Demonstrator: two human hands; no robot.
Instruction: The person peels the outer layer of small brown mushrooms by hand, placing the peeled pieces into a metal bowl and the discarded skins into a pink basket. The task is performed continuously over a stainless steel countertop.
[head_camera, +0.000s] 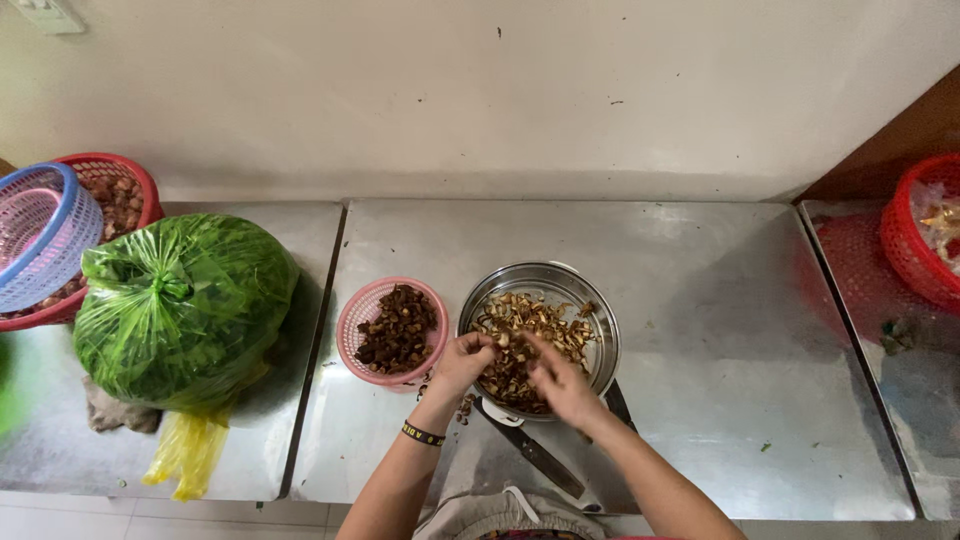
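A: What's being handled?
B: Small tan-brown dried chopped pieces (530, 330), heaped in a round shiny steel bowl (600, 330) mid-desk. Left hand (465, 362) at the bowl's near-left rim, fingers pinched together on a piece. Right hand (562, 385) over the near side, fingers curled; can't tell if it grips anything.
A: Handling?
B: I'd judge them light, dry, brittle; pinch singly with fingertips, gently.
A: Neighbours?
B: Small pink plastic basket of darker brown chunks (393, 330), just left of the bowl, nearly touching. Dark-handled knife (535, 455) lies under the bowl's near edge. Further left, a knotted green plastic bag of leafy greens (180, 310), then a red basket (125, 200) with a blue-and-pink basket (40, 230) tilted in it. Another red basket (915, 240) far right.
A: Surface, room?
B: Brushed steel desk (720, 380), panels butted together, few crumbs. Plain cream wall (480, 90) behind.
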